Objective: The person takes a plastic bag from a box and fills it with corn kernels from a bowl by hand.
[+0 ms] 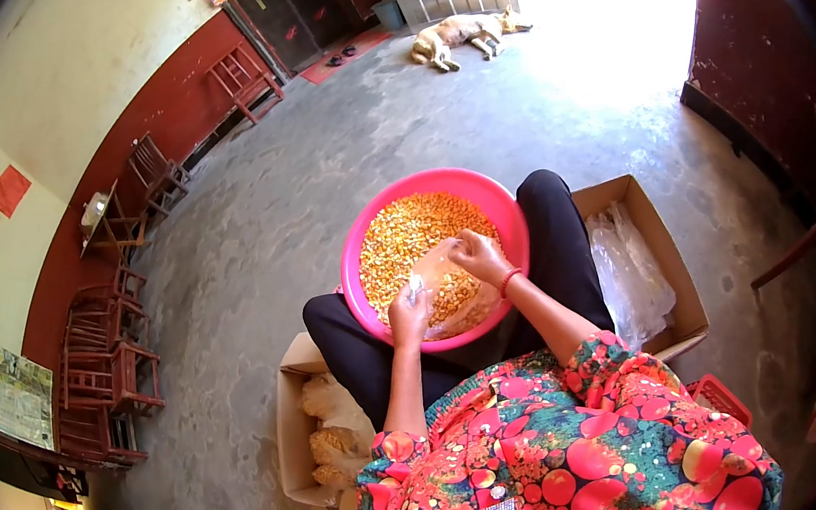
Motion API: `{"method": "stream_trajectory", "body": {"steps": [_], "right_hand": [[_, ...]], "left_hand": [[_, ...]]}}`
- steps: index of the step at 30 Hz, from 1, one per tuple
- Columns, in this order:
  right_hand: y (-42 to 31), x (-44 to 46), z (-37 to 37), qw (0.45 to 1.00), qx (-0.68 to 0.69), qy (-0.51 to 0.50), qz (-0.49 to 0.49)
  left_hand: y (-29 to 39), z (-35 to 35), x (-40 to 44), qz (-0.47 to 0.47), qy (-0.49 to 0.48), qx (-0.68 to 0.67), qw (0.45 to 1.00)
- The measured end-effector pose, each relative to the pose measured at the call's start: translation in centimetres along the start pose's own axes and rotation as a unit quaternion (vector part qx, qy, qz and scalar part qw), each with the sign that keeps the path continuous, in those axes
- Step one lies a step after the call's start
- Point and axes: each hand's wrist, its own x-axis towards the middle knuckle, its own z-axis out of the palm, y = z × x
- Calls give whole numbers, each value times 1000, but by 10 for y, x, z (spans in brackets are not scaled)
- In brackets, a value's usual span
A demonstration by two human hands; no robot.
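Observation:
A pink basin [515, 204] full of yellow-orange corn kernels [406, 240] rests between my knees. Over the kernels, a clear plastic bag [442, 273] is stretched between my hands. My left hand [410, 313] is closed on the bag's left side, near the basin's lower left rim. At the bag's upper right edge, my right hand [480, 255] pinches the plastic, with a red band round the wrist. What lies inside the bag is hard to make out.
On the right stands a cardboard box [691, 293] of clear plastic bags [626, 270]. Another box [291, 435] at lower left holds filled bags [332, 425]. Wooden chairs [98, 361] line the left wall. A dog [464, 35] lies near the bright doorway.

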Motion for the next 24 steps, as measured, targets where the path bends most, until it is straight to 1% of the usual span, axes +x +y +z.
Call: {"method": "stream_trajectory", "body": {"steps": [1,2,3,4,5,6,8,9,10,12,13,15,16,17,18,19,21,22,23,24], "right_hand": [[8,2,0,999,14,-39,-6],[16,2,-3,999,14,-39,-5],[11,0,-12,997,-43,-57,-38],[3,-1,-23,990,-100,-75,-71],[-5,5,-36,977,-153,-147,-38],[-3,6,-43,982,-126,-126,-62],[-20,8,-61,985,-97,-134,-56],[-27,10,-67,987,-57,-145,-46],[-48,9,-77,979,41,-200,26],[-58,8,-79,963,172,-207,-14],[-65,7,-81,963,173,-208,-13],[-81,3,-88,944,238,-227,26],[-87,1,-90,944,238,-227,27],[-93,0,-91,938,270,-217,24],[-95,-1,-92,931,302,-206,21],[-92,-1,-89,930,302,-207,22],[-81,1,-81,940,297,-168,-32],[-76,0,-79,940,296,-168,-33],[-71,-3,-79,974,142,-162,-70],[-71,-8,-79,983,-16,-151,-104]], "left_hand": [[2,0,-1,6,-3,10,1000],[3,-1,-1,13,-6,20,1000],[-1,-1,0,13,-7,19,1000],[-7,-2,2,5,6,-19,1000],[-14,-2,4,-3,18,-56,998],[-13,-2,4,-3,16,-57,998],[-7,-4,3,-18,20,-107,994],[0,-6,0,-52,-4,-139,989],[6,-8,-1,-53,-5,-138,989],[19,-15,-5,-41,-46,-111,992],[30,-17,-7,-64,-42,-165,983],[52,-26,-10,-71,-28,-188,979],[57,-32,-10,-79,-15,-212,974],[57,-43,-9,-94,-47,-220,970],[65,-46,-10,-94,-47,-220,970],[78,-48,-14,-86,-30,-248,965],[87,-54,-18,-76,-9,-293,953],[86,-57,-19,-75,-9,-293,953],[84,-60,-20,-65,7,-276,959],[82,-63,-22,-56,22,-259,964]]}}
